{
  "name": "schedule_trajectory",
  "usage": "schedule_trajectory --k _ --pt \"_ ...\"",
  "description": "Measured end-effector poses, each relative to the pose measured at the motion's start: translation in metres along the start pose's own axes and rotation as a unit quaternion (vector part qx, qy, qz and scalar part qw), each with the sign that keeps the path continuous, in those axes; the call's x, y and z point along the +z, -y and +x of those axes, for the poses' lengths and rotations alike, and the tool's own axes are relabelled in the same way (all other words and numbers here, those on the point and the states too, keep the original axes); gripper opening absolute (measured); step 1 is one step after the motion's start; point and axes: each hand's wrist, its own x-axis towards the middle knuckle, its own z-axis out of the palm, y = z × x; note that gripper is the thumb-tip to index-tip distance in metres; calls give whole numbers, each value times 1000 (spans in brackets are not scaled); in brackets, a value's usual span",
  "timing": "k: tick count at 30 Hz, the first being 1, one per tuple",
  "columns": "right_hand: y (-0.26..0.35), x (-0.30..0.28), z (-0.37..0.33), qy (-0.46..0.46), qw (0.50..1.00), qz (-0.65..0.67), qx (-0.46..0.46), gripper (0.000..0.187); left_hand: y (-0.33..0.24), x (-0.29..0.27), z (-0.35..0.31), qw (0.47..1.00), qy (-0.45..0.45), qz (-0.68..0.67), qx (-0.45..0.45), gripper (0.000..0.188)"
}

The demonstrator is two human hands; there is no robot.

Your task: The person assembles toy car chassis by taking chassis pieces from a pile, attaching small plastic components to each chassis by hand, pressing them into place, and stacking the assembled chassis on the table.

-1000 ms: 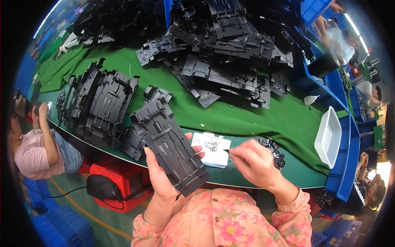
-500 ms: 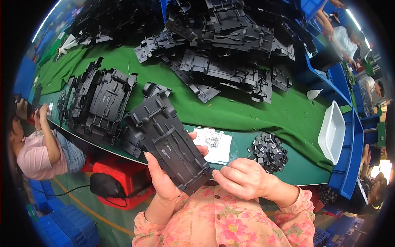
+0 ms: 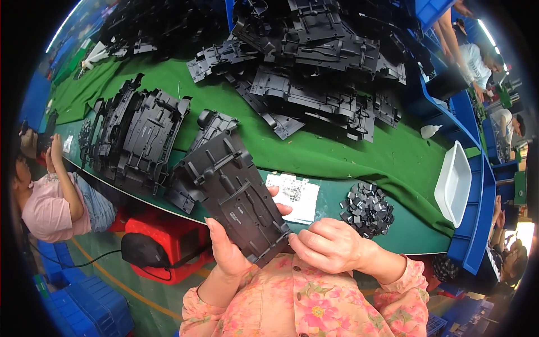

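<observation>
A long black molded plastic chassis part [image 3: 242, 194] lies tilted in my left hand [image 3: 229, 253]. The thumb presses along its left edge, and fingertips show past its right edge. At the part's near right corner, my right hand [image 3: 330, 246] is closed in a pinch, its thumb and index finger touching the edge. Whatever sits between those fingertips, if anything, is hidden. A pile of small flat black pieces [image 3: 368, 210] rests on the table just beyond my right hand. Behind the chassis part lies a white sheet [image 3: 293, 197] with small dark specks on it.
Similar black parts stand in a row [image 3: 143, 137] at left and lie in a large heap [image 3: 314, 92] at the back, on green cloth [image 3: 314, 154]. A white tray [image 3: 453, 182] and a small white bottle [image 3: 430, 130] are at right. A co-worker [image 3: 56, 202] sits at left.
The view has shifted slightly, and the chassis part sits a little lower and further right in it. Both hands keep the same hold.
</observation>
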Motion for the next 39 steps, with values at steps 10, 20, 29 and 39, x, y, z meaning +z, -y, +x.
schedule_trajectory --k 10,20,29,39 --pt "23 -2 -6 -89 849 325 408 8 -7 -6 -6 990 -14 115 75 104" --pt "35 7 1 -26 538 633 556 21 -7 -7 -5 958 129 223 125 93" --pt "38 12 -8 -35 581 601 547 21 -1 -5 -9 959 125 224 120 94" --pt "-21 -62 -74 -119 827 107 540 9 -10 -6 5 988 0 28 150 78"
